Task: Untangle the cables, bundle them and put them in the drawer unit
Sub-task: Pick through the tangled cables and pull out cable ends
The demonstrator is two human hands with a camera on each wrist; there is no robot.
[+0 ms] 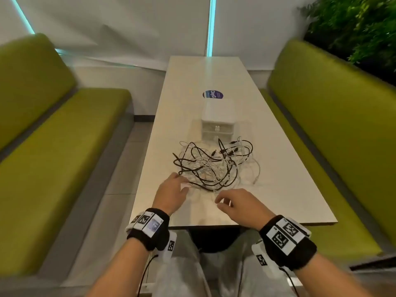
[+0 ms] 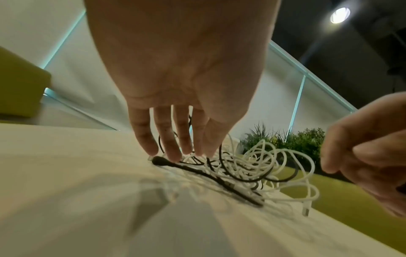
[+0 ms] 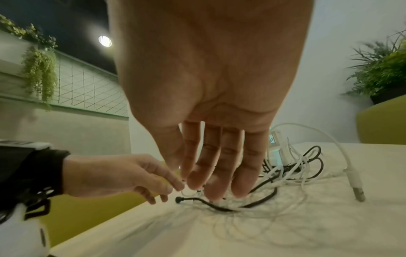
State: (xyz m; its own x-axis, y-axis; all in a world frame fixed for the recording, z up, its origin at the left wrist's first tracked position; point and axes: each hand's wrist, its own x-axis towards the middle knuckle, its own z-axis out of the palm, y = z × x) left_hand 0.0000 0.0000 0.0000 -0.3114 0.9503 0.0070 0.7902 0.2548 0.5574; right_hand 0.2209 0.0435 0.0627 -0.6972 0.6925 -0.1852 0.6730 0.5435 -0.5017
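The tangled cables [image 1: 215, 165], black and white strands wound together, lie on the table [image 1: 285, 168] just in front of the white drawer unit [image 1: 217, 118]. Your left hand [image 1: 171, 192] reaches the near edge of the heap with fingers straight and spread, grasping nothing. Your right hand [image 1: 241, 205] hovers beside it, fingers loosely curled and holding nothing.
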